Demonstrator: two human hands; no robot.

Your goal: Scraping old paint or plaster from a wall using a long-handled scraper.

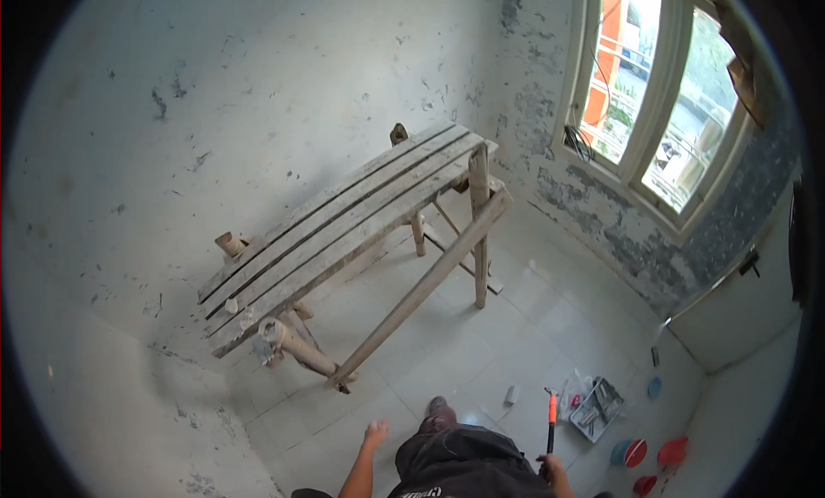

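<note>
My left hand (376, 429) hangs at the lower middle with its fingers curled; whether it holds something small I cannot tell. At the lower right my right hand (549, 466) is closed around the black end of an orange and black pole (552, 415), which has a small metal fitting at its far tip. In front of me, along the wall, stands a wooden plank scaffold bench (361, 221) on round bamboo or timber legs. A diagonal timber brace (425, 285) runs down its near side. Pale lumps lie on its left end.
On the tiled floor to the right lie a grey tray of tools (597, 410), a plastic bag (575, 390), a pale cylinder (512, 395), a blue round item (655, 387), a bucket (628, 453) and red containers (673, 451). A window (651, 98) is set in the peeling wall.
</note>
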